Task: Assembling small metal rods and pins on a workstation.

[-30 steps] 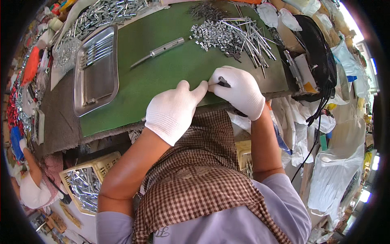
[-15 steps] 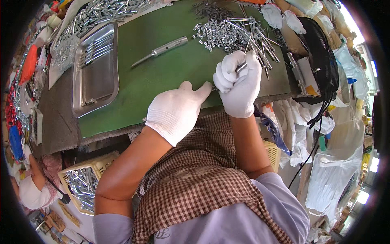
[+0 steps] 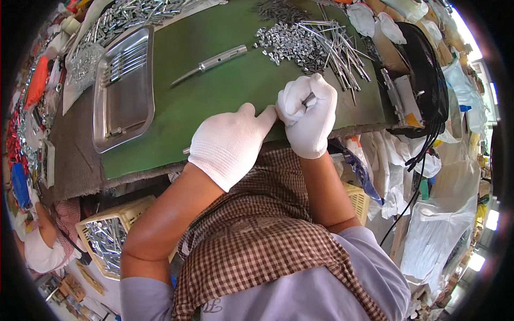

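My right hand [image 3: 309, 120] is curled into a fist, its gloved fingers [image 3: 300, 101] pressed together around a thin metal pin [image 3: 309, 98] of which only a short bit shows between them. My left hand [image 3: 231, 144] lies palm down just at nine o'clock of the right one, its fingers together and flat, thumb tip touching the right glove; whether anything sits under it I cannot tell. Both hands rest at the near edge of the green mat [image 3: 214, 91] that covers the counter [image 3: 69, 160].

At twelve o'clock of my right hand lies a heap of small silvery sleeves [image 3: 289, 43], and long thin rods [image 3: 340, 51] cross one another at one o'clock, well apart from my glove. A longer metal tool [image 3: 211, 63] with a pointed end lies alone on the mat at eleven o'clock of my left hand. Farther toward ten o'clock sits a steel tray [image 3: 126, 101] with a few rods in its far end. A checked cloth [image 3: 251, 235] covers my lap below the hands, and a basket of metal parts [image 3: 107, 241] stands at seven o'clock
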Available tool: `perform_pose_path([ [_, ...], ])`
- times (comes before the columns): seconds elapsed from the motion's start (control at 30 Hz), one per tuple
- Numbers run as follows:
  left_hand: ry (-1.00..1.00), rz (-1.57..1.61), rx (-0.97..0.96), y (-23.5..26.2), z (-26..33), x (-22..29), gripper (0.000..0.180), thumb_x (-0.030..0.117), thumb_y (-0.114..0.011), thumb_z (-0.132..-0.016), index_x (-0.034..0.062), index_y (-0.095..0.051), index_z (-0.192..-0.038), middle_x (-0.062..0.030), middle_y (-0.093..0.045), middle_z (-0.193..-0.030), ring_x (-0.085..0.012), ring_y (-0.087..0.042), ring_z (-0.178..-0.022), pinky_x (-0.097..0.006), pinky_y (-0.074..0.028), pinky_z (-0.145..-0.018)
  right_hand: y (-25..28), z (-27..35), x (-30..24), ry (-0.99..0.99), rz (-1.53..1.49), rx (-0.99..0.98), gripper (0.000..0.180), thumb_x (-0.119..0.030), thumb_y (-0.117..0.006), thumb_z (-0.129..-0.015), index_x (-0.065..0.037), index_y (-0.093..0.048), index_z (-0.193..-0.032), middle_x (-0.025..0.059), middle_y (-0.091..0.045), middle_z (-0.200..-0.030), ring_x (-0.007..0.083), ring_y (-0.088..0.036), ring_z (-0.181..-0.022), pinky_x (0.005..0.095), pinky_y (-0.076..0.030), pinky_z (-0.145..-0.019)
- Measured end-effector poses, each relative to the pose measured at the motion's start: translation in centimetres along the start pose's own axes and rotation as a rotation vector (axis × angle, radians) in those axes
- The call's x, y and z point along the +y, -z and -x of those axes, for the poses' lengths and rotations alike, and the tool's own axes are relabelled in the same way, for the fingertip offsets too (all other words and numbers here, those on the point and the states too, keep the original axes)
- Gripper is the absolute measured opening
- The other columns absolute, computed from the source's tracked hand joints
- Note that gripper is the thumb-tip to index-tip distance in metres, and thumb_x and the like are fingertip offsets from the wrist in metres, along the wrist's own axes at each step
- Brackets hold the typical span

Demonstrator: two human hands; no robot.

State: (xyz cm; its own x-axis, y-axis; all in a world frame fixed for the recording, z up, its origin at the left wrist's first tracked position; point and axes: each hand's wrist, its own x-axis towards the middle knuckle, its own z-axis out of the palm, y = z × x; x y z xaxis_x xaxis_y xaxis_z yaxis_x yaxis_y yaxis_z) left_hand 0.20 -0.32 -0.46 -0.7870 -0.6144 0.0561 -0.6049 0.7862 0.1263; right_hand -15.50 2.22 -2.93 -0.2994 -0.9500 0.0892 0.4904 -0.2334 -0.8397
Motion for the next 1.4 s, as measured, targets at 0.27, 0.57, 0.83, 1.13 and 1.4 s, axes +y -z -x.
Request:
perform_pose_path([
  [0.27,0.001,0.04,0.07,-0.3,-0.4,0.4,0.024,0.024,-0.062,-0.092,0.0173,-0.065,-0.115,-0.0071,-0.057,-0.074,-0.0283,-0.064,-0.057,-0.041,-0.053,-0.053,0.6,-0.4,0.2,-0.004,-0.329,0.003,0.055,-0.04,-0.036,-0.101,-0.009,-0.039,-0.056,-0.0023,-0.027,-0.05,0.0123,-0.023,-0.044,0.0308,-0.018,-0.044],
  [0.57,-0.021,0.047,0.079,-0.1,-0.4,0.6,0.017,0.018,-0.062,-0.09,0.0103,-0.063,-0.104,-0.0088,-0.06,-0.076,-0.0273,-0.068,-0.061,-0.039,-0.055,-0.053,0.7,-1.0,0.1,-0.029,-0.403,0.02,0.055,-0.042,-0.035,-0.102,-0.01,-0.04,-0.058,-0.0024,-0.027,-0.049,0.012,-0.022,-0.042,0.0303,-0.018,-0.042],
  [0.83,-0.028,0.005,0.092,0.0,-0.3,0.2,0.015,0.022,-0.063,-0.091,0.0069,-0.063,-0.094,-0.0098,-0.06,-0.078,-0.0298,-0.067,-0.064,-0.041,-0.055,-0.059,-1.1,-0.2,0.5,-0.012,0.19,0.016,0.054,-0.037,-0.033,-0.102,-0.012,-0.036,-0.055,-0.001,-0.03,-0.048,0.0138,-0.023,-0.042,0.0316,-0.019,-0.043],
  [1.13,-0.026,0.07,0.022,-0.6,-1.1,-0.2,0.02,0.027,-0.061,-0.094,0.0098,-0.064,-0.105,-0.0121,-0.064,-0.083,-0.0329,-0.07,-0.071,-0.043,-0.056,-0.062,0.8,-0.2,-0.7,0.03,-0.081,0.1,0.046,-0.028,-0.039,-0.101,-0.007,-0.051,-0.063,-0.0024,-0.031,-0.054,0.0084,-0.021,-0.044,0.0293,-0.017,-0.043],
  [1.4,0.023,0.098,0.009,-0.5,-0.5,-0.3,0.029,0.029,-0.06,-0.095,0.0107,-0.063,-0.118,-0.012,-0.065,-0.085,-0.0331,-0.069,-0.073,-0.044,-0.056,-0.063,2.7,3.2,-1.9,0.265,1.231,-0.189,0.013,-0.009,-0.066,-0.085,-0.006,-0.073,-0.097,0.0125,-0.072,-0.094,0.0297,-0.069,-0.086,0.0346,-0.054,-0.076],
])
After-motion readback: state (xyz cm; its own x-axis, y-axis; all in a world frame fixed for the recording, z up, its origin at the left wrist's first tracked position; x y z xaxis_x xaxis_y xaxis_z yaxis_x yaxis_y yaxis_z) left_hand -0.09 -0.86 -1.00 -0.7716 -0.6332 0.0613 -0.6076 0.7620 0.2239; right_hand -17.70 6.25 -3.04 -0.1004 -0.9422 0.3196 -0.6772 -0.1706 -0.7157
